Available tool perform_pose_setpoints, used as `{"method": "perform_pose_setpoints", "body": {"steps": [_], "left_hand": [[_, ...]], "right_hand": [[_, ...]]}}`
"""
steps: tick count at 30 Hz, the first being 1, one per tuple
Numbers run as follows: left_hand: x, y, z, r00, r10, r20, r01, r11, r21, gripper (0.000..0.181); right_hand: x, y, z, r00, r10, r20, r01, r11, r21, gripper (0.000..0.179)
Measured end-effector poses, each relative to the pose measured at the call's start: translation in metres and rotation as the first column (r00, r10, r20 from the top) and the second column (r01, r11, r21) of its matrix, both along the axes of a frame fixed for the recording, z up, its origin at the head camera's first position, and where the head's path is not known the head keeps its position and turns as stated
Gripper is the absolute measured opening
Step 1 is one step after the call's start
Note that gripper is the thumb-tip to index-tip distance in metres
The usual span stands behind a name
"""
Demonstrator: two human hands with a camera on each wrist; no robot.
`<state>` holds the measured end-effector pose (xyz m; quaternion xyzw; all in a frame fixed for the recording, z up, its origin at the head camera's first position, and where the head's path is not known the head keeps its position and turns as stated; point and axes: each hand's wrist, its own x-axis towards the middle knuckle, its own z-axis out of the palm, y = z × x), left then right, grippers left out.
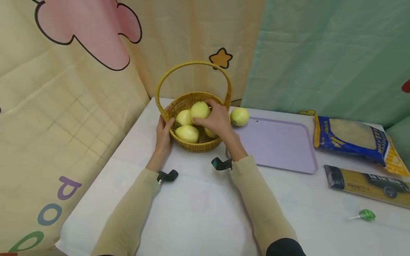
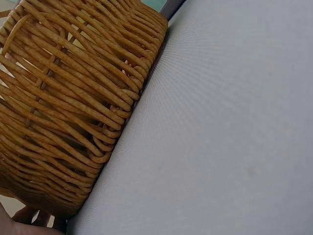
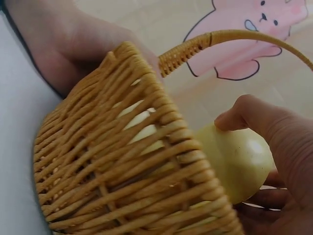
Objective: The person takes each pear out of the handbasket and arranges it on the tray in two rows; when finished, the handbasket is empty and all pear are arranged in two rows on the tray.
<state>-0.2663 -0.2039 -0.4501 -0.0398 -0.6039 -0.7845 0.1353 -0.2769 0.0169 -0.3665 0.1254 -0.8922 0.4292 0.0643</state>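
A tan wicker basket (image 1: 197, 146) with a tall arched handle stands at the back of the table. My left hand (image 1: 163, 133) grips its left side, thumb at the rim and fingers around the outer wall. Over the basket's right half, my right hand (image 1: 217, 119) holds a round, pale yellow-green fruit (image 1: 200, 110) between thumb and fingers. In the right wrist view that fruit (image 3: 237, 161) shows just above the rim. Inside lie similar fruits, one fruit (image 1: 187, 134) in front, another behind it, and a third partly hidden beneath my right hand. The left wrist view shows mostly basket weave (image 2: 73, 93).
One more pale fruit (image 1: 239, 116) sits right of the basket, by the corner of a lilac tray (image 1: 278, 145). Farther right are a blue packet (image 1: 352, 138), a yellow packet (image 1: 397, 160), a spaghetti pack (image 1: 371, 185) and a green lollipop (image 1: 367, 214). Printed curtains (image 1: 198, 32) hang behind.
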Motion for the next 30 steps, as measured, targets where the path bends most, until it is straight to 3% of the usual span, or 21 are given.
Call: {"method": "perform_pose_setpoints", "body": {"steps": [10,13,20,26,30], "left_hand": [[0.017,0.000,0.022,1.000,-0.011,0.021,0.010,1.000,0.012,0.059],[0.014,0.001,0.019,1.000,-0.011,0.017,0.011,1.000,0.006,0.058],[-0.002,0.003,0.002,1.000,0.006,0.001,-0.006,1.000,-0.018,0.057],[-0.004,0.008,0.001,1.000,0.016,-0.019,-0.017,0.999,-0.030,0.053],[-0.005,0.007,0.002,1.000,0.014,-0.020,-0.014,0.999,-0.039,0.053]], "right_hand": [[0.007,0.039,0.033,1.000,0.031,-0.003,-0.031,0.996,-0.086,0.075],[0.009,0.052,0.040,0.999,0.040,0.005,-0.040,0.996,-0.077,0.076],[0.011,0.079,0.047,0.997,0.065,0.045,-0.063,0.997,-0.054,0.076],[0.013,0.106,0.050,0.995,0.071,0.072,-0.065,0.994,-0.092,0.074],[0.015,0.124,0.051,0.994,0.023,0.107,-0.011,0.993,-0.115,0.073]]}}
